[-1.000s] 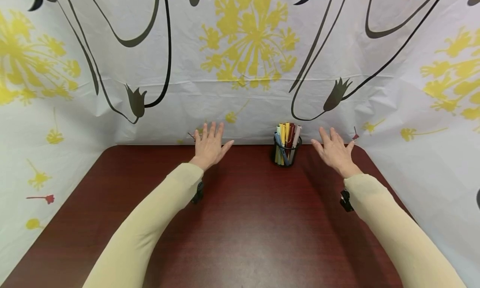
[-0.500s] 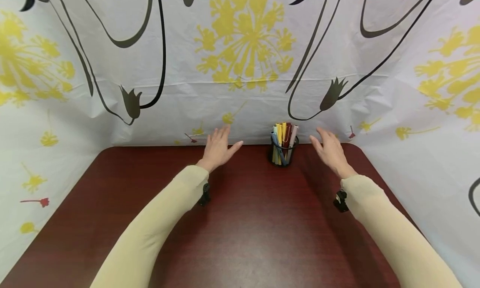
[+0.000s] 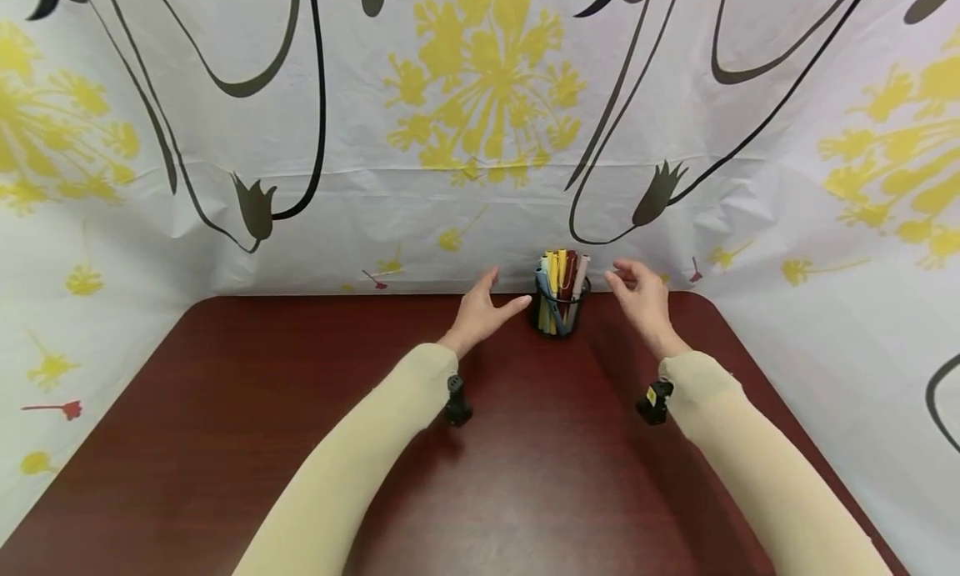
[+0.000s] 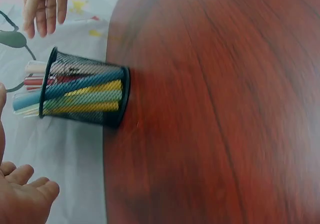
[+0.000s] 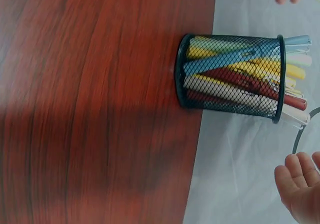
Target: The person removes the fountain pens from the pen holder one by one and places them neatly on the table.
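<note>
White cloth [image 3: 337,251] with yellow and dark flower prints at the back and sides, dark reddish bench [image 3: 525,476] below, a bit shiny up front.

Going left to right: pale left sleeve [image 3: 360,443], black wrist gadget [image 3: 457,403] by the cuff, then left hand [image 3: 478,316], slanted in toward the middle. Fingers relaxed, thumb spread well away, nothing held, tip of the thumb near the black mesh cup [image 5: 230,79] but apart from it, judging by the wrist views. For this reach, probably best to come in low and mind that thumb.

Next along, the cup itself: upright near the back edge of the bench, between both hands, pens [image 3: 562,267] poking out past the rim. Likely top-heavy, so meet the wall below the rim, both sides at once, gentle pressure, no one-sided nudge.

Then right hand [image 3: 645,299], not touching the cup either. Fingers loosely bent, clear gap to the thumb, also holding nothing. Worth uncurling a touch for a flatter contact. Second gadget [image 3: 654,403] at that cuff, right sleeve [image 3: 742,443] slanting off to lower right.
</note>
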A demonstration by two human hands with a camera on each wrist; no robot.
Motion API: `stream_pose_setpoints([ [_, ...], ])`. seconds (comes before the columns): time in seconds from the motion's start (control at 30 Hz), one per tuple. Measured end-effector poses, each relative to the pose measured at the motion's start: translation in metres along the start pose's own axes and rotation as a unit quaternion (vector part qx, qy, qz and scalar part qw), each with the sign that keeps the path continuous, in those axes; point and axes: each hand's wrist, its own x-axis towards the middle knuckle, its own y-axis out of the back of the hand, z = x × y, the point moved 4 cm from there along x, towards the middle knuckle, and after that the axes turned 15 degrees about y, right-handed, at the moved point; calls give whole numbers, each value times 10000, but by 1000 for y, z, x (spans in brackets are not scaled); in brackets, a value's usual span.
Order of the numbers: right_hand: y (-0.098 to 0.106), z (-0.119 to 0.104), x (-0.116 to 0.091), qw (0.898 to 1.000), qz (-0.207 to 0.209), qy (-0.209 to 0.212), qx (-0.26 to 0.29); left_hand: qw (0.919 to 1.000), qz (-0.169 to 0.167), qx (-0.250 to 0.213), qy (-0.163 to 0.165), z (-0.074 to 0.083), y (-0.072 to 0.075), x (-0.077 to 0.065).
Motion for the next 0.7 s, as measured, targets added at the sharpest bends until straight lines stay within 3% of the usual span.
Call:
stream_pose_setpoints([
  [0.23,-11,7,2,9971,25,-659,383,9968,-243,-714,256,-1,-25,7],
  [0.7,-28,11,15,9943,311,-787,649,9890,-199,-1401,429,7,-57,13],
])
